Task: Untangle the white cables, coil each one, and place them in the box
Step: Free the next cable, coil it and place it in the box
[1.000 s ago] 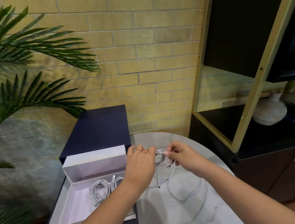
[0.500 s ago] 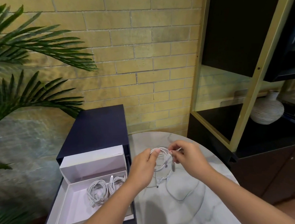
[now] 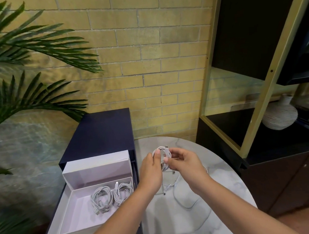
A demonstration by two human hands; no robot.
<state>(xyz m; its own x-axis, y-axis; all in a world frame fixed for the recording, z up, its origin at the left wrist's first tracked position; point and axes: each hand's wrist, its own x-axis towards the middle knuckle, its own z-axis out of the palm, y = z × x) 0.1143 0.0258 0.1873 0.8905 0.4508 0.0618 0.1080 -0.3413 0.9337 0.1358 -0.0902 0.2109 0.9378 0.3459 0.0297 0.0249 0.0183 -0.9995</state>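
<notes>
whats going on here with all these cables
A person is tidying white cables at a round marble table. The left hand and the right hand both grip one white cable just above the tabletop. Its upper part is wound into a small coil and the rest trails loose across the marble. Two coiled cables already lie side by side in the open white box to the left.
</notes>
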